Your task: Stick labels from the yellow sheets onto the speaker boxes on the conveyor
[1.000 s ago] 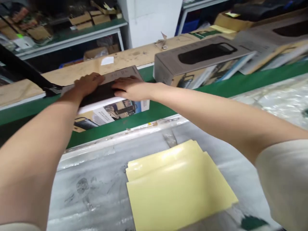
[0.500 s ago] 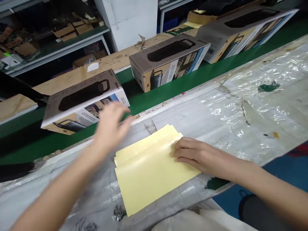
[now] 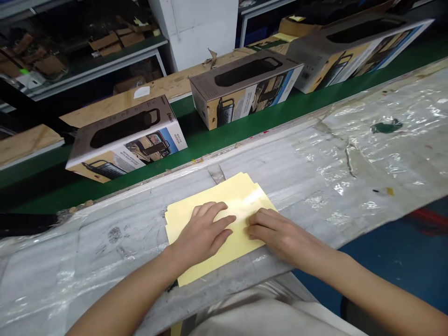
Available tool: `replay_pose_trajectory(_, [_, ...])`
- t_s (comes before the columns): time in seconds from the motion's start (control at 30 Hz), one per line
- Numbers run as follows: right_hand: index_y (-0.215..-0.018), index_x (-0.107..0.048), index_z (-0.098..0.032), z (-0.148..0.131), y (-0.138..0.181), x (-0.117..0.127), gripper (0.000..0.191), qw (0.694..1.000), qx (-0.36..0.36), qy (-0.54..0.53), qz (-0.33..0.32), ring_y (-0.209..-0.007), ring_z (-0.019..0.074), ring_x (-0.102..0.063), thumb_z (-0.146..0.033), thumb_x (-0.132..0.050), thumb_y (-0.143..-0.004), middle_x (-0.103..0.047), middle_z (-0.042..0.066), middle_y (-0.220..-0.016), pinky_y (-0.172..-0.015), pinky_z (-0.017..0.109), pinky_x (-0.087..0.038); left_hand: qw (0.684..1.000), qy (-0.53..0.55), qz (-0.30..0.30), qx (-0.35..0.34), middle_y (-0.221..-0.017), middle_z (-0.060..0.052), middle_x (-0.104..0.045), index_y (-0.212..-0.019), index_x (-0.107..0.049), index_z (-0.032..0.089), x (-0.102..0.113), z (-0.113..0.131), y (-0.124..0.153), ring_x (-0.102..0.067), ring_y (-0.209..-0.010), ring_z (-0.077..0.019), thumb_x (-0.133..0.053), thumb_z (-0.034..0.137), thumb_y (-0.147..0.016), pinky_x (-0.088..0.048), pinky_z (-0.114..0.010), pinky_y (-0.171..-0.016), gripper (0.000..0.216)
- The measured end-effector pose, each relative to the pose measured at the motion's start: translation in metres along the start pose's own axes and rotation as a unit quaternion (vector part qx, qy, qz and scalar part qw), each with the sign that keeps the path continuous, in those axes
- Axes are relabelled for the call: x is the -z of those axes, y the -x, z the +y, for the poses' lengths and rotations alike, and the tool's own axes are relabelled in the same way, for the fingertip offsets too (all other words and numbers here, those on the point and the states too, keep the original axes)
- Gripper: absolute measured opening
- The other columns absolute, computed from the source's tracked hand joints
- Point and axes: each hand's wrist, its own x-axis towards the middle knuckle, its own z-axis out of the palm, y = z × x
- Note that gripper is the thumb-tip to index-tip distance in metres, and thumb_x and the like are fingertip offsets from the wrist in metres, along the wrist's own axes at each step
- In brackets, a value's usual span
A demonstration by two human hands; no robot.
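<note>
A small stack of pale yellow sheets (image 3: pixel 231 196) lies on the plastic-wrapped bench (image 3: pixel 315 168) in front of me. My left hand (image 3: pixel 203 233) rests flat on the sheets with its fingers stretched out. My right hand (image 3: pixel 276 235) lies beside it on the sheets' right edge, fingers extended and close together, fingertips pressing the paper. A printed speaker box (image 3: pixel 126 140) sits on the green conveyor belt (image 3: pixel 245 130) beyond, apart from both hands.
Two more printed boxes, a middle box (image 3: pixel 245 88) and a far right box (image 3: pixel 357 46), stand further along the belt. A long cardboard strip (image 3: pixel 157 91) runs behind it. Shelves with cardboard scraps (image 3: pixel 87 51) fill the back left. Blue floor (image 3: pixel 395 261) shows at lower right.
Both hands left the speaker box on the belt and came back to the bench. The right hand landed on the yellow sheets first, then the left hand settled flat on them.
</note>
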Motion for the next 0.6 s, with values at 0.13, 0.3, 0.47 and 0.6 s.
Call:
replay_pose_trajectory(0.13, [-0.120, -0.066, -0.022, -0.001, 0.006, -0.003, 0.032, 0.999, -0.017, -0.018, 0.032, -0.096, 0.0225, -0.062, -0.008, -0.045, -0.101, -0.065, 0.010, -0.106, -0.079, 0.034, -0.056, 1.000, 0.004, 0.001, 0.005, -0.135, -0.014, -0.059, -0.130, -0.063, 0.024, -0.002, 0.001, 0.001, -0.054, -0.124, -0.0289, -0.051, 0.030, -0.104, -0.048, -0.046, -0.099, 0.030])
replay_pose_trajectory(0.3, [-0.116, -0.071, -0.026, -0.001, 0.016, -0.005, 0.030, 0.998, -0.039, -0.051, 0.024, -0.104, 0.0241, -0.064, -0.013, -0.047, -0.102, -0.065, 0.012, -0.112, -0.084, 0.035, -0.059, 1.000, -0.011, 0.001, -0.003, -0.135, -0.014, -0.059, -0.133, -0.061, 0.026, 0.000, 0.003, 0.001, -0.055, -0.122, -0.0298, -0.049, 0.029, -0.104, -0.049, -0.047, -0.097, 0.032])
replay_pose_trajectory(0.47, [-0.111, -0.074, -0.029, 0.002, 0.013, -0.003, 0.023, 0.995, -0.069, -0.069, 0.015, -0.105, 0.0259, -0.069, -0.022, -0.056, -0.098, -0.068, 0.011, -0.115, -0.081, 0.032, -0.063, 1.000, -0.030, 0.006, -0.008, -0.134, -0.013, -0.059, -0.131, -0.063, 0.030, 0.000, 0.006, 0.001, -0.056, -0.118, -0.0291, -0.050, 0.029, -0.103, -0.049, -0.044, -0.092, 0.030])
replay_pose_trajectory(0.6, [-0.118, -0.074, -0.033, 0.005, 0.010, -0.004, 0.033, 0.998, -0.027, -0.055, 0.014, -0.100, 0.0251, -0.072, -0.017, -0.057, -0.094, -0.072, 0.010, -0.110, -0.081, 0.029, -0.064, 1.000, -0.027, 0.006, -0.005, -0.136, -0.011, -0.058, -0.133, -0.061, 0.031, -0.001, 0.005, 0.003, -0.056, -0.117, -0.0271, -0.052, 0.030, -0.103, -0.049, -0.041, -0.092, 0.032])
